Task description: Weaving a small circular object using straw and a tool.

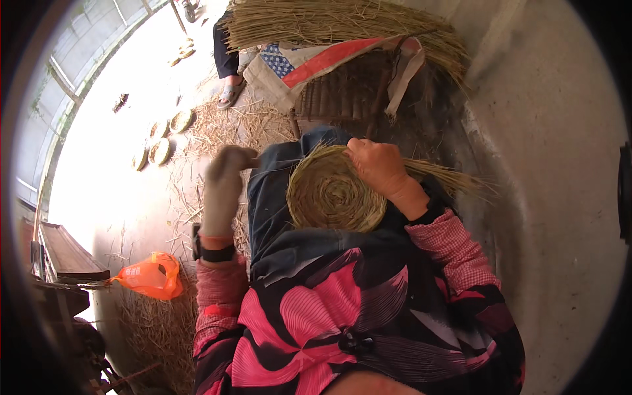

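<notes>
Basket [337,196], round, coarse coiled straw

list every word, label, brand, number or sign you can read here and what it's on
Nothing is readable.
Orange bag: pale marks, perhaps print, too small and blurred to read.
Cloth: white stars on blue and a red stripe, no legible words.
Woven basket: no text visible.

Open gap above the lap [268,191] between left hand [228,168] and woven basket [337,197]. Room outward from left hand, over the floor [99,197]; orange bag [153,276] low on that side. Right hand [376,164] blocks basket's right rim; loose stalks [447,173] jut past it toward wall [569,197]. Slatted stand [336,99], straw bundle [342,23] bar the way ahead.
</notes>
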A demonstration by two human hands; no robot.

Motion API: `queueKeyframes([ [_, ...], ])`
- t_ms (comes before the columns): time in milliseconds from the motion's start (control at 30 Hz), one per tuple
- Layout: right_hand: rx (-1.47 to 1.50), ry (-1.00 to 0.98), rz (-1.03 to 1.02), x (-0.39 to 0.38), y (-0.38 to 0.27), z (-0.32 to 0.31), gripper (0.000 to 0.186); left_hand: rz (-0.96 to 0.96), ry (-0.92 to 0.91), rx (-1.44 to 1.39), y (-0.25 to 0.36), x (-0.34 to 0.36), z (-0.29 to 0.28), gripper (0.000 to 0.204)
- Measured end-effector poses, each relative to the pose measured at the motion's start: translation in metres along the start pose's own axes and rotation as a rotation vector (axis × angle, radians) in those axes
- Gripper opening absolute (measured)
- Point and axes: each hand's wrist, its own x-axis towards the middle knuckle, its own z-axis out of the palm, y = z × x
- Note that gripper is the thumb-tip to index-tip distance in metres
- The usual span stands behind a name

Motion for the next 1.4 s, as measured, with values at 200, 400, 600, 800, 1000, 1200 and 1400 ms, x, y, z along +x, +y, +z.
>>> queueKeyframes([
  [200, 0.029, -0.11, 0.038, 0.006, 0.002, 0.003, 0.02, -0.789, 0.077, 1.076, -0.068, -0.042, -0.123, 0.022],
  [400, 0.035, -0.168, 0.006, 0.02, -0.006, 0.012, 0.021, -0.099, -0.165, 0.492, 0.006, -0.047, -0.02, 0.019],
  [600, 0.0, -0.204, 0.022, 0.023, -0.008, 0.011, 0.023, 0.037, -0.474, 0.736, 0.055, -0.012, 0.059, 0.012],
  [800, -0.002, -0.239, 0.05, 0.022, -0.007, 0.009, 0.024, 0.057, -0.505, 0.777, 0.052, -0.004, 0.073, 0.01],
  [1000, 0.018, -0.238, 0.058, 0.022, -0.008, 0.008, 0.023, -0.009, -0.549, 0.811, 0.062, 0.001, 0.076, 0.009],
  [1200, -0.013, -0.207, 0.03, 0.02, -0.01, 0.013, 0.021, 0.02, -0.532, 0.769, 0.058, 0.003, 0.087, 0.01],
  [1400, -0.016, -0.135, 0.01, 0.019, -0.01, 0.005, 0.018, 0.07, -0.436, 0.771, 0.076, 0.008, 0.08, 0.01],
])
